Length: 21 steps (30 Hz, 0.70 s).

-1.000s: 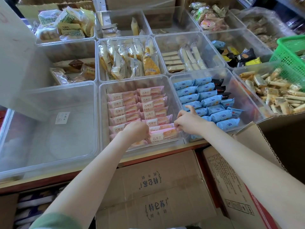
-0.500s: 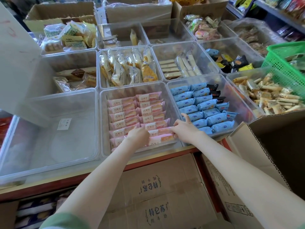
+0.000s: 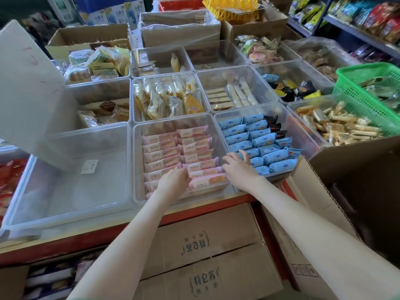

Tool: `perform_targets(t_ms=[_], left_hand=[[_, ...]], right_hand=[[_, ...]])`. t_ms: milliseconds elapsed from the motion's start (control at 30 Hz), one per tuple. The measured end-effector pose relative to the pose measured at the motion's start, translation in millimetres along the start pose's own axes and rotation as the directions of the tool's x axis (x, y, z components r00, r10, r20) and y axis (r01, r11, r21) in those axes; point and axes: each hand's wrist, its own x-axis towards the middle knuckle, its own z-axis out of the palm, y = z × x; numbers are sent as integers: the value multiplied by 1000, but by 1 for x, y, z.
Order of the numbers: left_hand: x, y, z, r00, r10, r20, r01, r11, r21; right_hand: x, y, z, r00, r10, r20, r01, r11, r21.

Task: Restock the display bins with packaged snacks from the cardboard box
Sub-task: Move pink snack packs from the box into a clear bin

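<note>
The left front bin (image 3: pixel 54 191) has free room and is open from above, but a tilted grey lid (image 3: pixel 28 94) hangs over its back corner. At right, the cardboard box flap (image 3: pixel 307 182) stands against the blue packets' bin (image 3: pixel 302 135).

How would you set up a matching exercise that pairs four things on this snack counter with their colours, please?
Things:
1. packets in the near middle bin
2. most packets in the bin right of it
3. mesh basket
4. spiky rack at the back

Colours:
A. green
B. pink
C. yellow
D. blue

Pairs: 1-B, 2-D, 3-A, 4-C.
</note>
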Motion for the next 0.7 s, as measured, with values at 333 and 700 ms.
perform_targets(t_ms=[333,700], left_hand=[[-61,128,-46,937,177,-302,-207,976,-68],[-157,367,-3,827,432,-361,-413,901,132]], right_hand=[[-83,41,-84,940,11,-341,8,999,54],[-278,184,-44,871,208,-444,-150,975,162]])
